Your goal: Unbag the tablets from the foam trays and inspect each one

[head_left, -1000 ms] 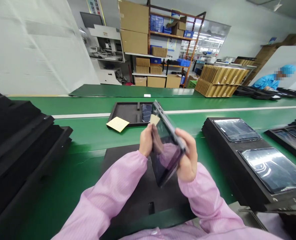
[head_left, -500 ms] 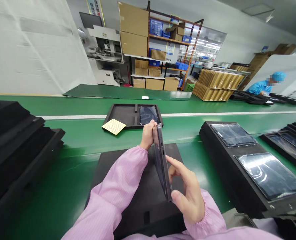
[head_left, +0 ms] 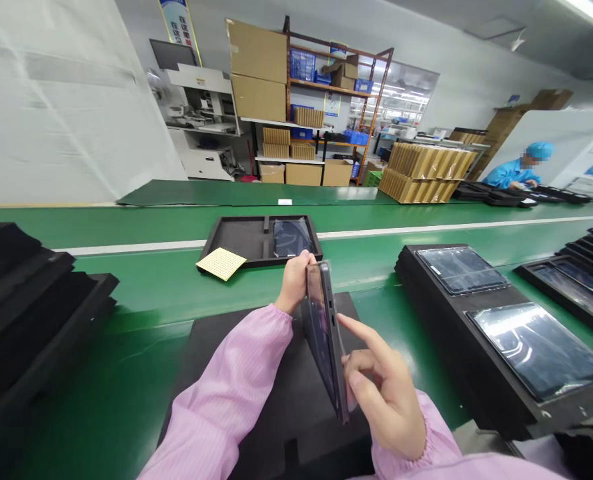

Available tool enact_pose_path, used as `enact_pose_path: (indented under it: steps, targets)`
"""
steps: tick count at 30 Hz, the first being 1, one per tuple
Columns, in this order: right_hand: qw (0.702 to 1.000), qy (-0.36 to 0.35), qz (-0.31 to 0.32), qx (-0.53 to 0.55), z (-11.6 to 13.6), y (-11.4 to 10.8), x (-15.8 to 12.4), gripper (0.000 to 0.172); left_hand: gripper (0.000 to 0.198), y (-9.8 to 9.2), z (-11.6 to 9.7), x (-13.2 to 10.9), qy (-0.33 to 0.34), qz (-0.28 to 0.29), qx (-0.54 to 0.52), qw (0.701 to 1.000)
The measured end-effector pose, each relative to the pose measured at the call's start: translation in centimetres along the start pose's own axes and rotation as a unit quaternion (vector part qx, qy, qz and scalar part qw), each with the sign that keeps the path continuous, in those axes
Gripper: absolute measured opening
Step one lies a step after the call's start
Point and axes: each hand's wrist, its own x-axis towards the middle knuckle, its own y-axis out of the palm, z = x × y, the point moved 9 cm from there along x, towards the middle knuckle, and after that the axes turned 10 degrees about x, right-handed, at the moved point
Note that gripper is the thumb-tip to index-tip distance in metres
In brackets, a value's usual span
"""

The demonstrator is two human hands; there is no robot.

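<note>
I hold a dark grey tablet [head_left: 323, 333] on edge above a black foam pad [head_left: 256, 373] on the green bench. My left hand [head_left: 295, 283] grips its far top corner, fingers closed round the edge. My right hand [head_left: 383, 393] supports the near lower edge with thumb and curled fingers, while its index finger stretches out and touches the tablet's side edge. The screen faces left, toward my left sleeve.
A black tray [head_left: 241, 240] holding one tablet and a yellow dotted sheet [head_left: 221, 263] lie beyond. Black trays of tablets [head_left: 501, 313] stand right, stacked black foam trays [head_left: 26, 300] left. A person in blue [head_left: 519, 170] works far right. Shelves with cartons stand behind the belt.
The tablet turned from screen-up and tilted to standing on edge. My right hand slid to the near lower edge and its index finger now reaches out along the side.
</note>
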Motion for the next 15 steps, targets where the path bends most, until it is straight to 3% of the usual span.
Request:
enact_pose_path:
  steps: [5, 8, 12, 15]
  targets:
    - [0.998, -0.020, -0.014, -0.057, 1.5, -0.3, 0.2, 0.057, 0.061, -0.3, -0.4, -0.9, 0.010, -0.022, 0.018, 1.000]
    - [0.993, -0.007, -0.026, -0.115, 1.6, -0.1, 0.7, 0.051, 0.049, -1.4, 0.3, -1.8, 0.007, -0.092, 0.022, 0.995]
    - [0.987, -0.002, -0.039, -0.158, 1.6, 0.0, 1.0, 0.038, 0.019, -3.5, 3.6, -2.9, -0.049, -0.226, 0.018, 0.973]
    - [0.985, -0.012, -0.045, -0.168, 1.7, 0.0, 1.0, 0.040, 0.021, -3.1, 7.1, -3.0, -0.133, -0.233, -0.002, 0.963]
